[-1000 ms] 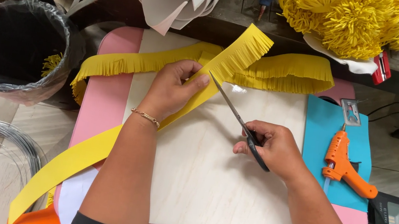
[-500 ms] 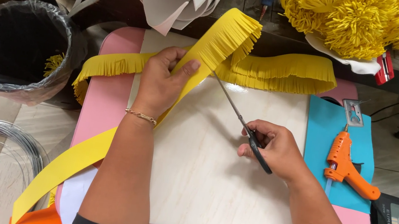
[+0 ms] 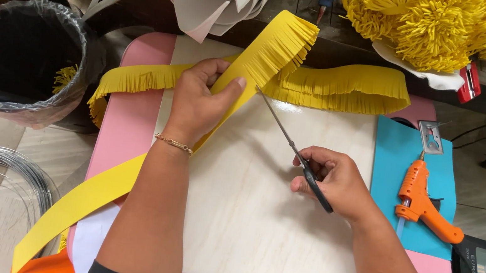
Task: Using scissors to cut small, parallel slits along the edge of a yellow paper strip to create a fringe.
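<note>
Yellow foam strip (image 3: pixel 122 186) runs up from the lower left across a pale wooden board (image 3: pixel 262 222) that lies on a pink surface (image 3: pixel 126 133), its fringed far end (image 3: pixel 281 47) lifted above the board's top edge. A black-lined bin (image 3: pixel 16 60) stands to the left, an orange glue gun (image 3: pixel 421 199) rests on a blue sheet (image 3: pixel 407 160) to the right, and yellow pompoms (image 3: pixel 429 26) sit beyond. The left hand (image 3: pixel 200 102) is curled around the strip, thumb pressed on its face. The right hand (image 3: pixel 335 181) is closed around the handles of scissors (image 3: pixel 292 143), whose blades point at the strip's edge. Compared with half a second ago, the left hand holds the strip in much the same place.
</note>
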